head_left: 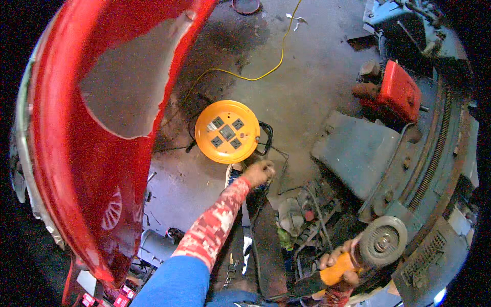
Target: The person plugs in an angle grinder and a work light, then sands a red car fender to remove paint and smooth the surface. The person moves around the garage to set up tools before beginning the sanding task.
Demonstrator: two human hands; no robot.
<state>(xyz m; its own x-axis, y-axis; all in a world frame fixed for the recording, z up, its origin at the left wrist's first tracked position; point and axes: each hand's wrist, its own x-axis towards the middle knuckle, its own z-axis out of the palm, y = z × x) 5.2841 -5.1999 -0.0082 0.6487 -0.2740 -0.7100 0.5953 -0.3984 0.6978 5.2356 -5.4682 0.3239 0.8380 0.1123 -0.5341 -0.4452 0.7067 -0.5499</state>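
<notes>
My left hand (259, 173), at the end of a red-and-white patterned sleeve, is closed just below the orange cable reel (207, 132). What its fingers hold, if anything, is too small to make out. The reel's round face carries several sockets, and a black handle (267, 138) sticks out at its right side. Low on the right, my right hand (332, 258) is wrapped round the orange body of an angle grinder (337, 271). The grinder's round grey disc (382, 241) faces up, and part of its body is hidden by my fingers.
A large red vehicle panel (123, 169) with a ragged cut-out stands along the left. A yellow cord (250, 79) crosses the concrete floor. On the right are a grey metal plate (353, 148), a red machine part (400, 96) and a coil spring (434, 148). Keys (231, 271) hang near my legs.
</notes>
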